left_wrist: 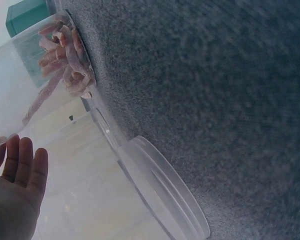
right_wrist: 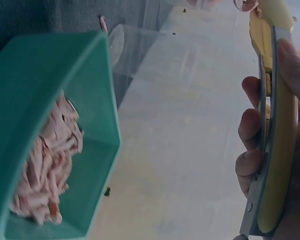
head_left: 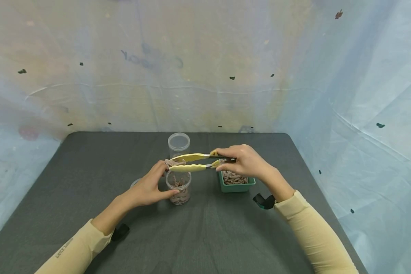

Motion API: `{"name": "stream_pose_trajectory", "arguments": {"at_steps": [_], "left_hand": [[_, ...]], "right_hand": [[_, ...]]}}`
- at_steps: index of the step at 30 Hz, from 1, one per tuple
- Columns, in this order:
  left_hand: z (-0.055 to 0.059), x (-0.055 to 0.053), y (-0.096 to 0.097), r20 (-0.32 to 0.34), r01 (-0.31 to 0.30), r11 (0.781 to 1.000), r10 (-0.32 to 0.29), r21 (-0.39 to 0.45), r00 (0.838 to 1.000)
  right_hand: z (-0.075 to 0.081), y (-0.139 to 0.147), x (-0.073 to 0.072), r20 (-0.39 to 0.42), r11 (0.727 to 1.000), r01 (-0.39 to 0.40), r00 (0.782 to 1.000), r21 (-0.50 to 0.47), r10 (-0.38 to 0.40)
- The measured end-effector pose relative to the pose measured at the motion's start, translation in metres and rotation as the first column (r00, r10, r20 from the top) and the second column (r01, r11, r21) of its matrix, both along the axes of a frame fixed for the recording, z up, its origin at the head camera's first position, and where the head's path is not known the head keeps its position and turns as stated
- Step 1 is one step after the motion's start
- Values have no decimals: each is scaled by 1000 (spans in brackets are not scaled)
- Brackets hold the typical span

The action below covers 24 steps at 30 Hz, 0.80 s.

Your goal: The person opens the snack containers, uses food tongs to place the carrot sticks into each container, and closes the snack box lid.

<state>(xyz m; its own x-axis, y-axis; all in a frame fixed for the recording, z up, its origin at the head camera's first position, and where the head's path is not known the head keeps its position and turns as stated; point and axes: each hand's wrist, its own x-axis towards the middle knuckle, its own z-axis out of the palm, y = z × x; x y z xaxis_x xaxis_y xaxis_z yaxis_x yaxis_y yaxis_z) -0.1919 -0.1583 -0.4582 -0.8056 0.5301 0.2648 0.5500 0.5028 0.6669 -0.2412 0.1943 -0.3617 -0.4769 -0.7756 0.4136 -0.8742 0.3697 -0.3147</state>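
My left hand (head_left: 150,186) holds a clear plastic jar (head_left: 181,196) near its rim, thumb at the front and fingers on the far left side. Pinkish-brown meat strips (left_wrist: 65,57) lie in the jar's bottom, and one long strip leans up its wall. My right hand (head_left: 244,161) grips yellow-and-metal tongs (head_left: 191,168) held sideways above the jar. Between the tong tips are several meat strips (head_left: 174,163), close to my left fingertips. Below my right hand stands a green tray (head_left: 238,188) with more meat strips (right_wrist: 45,170) in it.
A second clear jar (head_left: 179,141) stands behind the first. A clear lid (left_wrist: 172,197) lies on the dark table (head_left: 205,232) beside my left hand, mostly hidden in the head view. Plastic sheeting (head_left: 191,76) hangs behind and at the sides.
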Motion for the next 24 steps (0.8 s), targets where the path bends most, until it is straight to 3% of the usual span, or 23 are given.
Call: {"name": "stream_pose_trajectory", "arguments": {"at_steps": [8,13,24], "left_hand": [[1,1,-1,39,21,999,-23,38,999],[2,0,0,17,28,999,-29,41,999],[1,0,-1,21,7,1000,-7,6,1000]], "right_hand": [[-16,-7,1,50,1000,-9,999,-7,10],[-26,-5,3,69,1000,21,997,15,-22],[-34,-4,10,25,999,32,999,33,-33]]}}
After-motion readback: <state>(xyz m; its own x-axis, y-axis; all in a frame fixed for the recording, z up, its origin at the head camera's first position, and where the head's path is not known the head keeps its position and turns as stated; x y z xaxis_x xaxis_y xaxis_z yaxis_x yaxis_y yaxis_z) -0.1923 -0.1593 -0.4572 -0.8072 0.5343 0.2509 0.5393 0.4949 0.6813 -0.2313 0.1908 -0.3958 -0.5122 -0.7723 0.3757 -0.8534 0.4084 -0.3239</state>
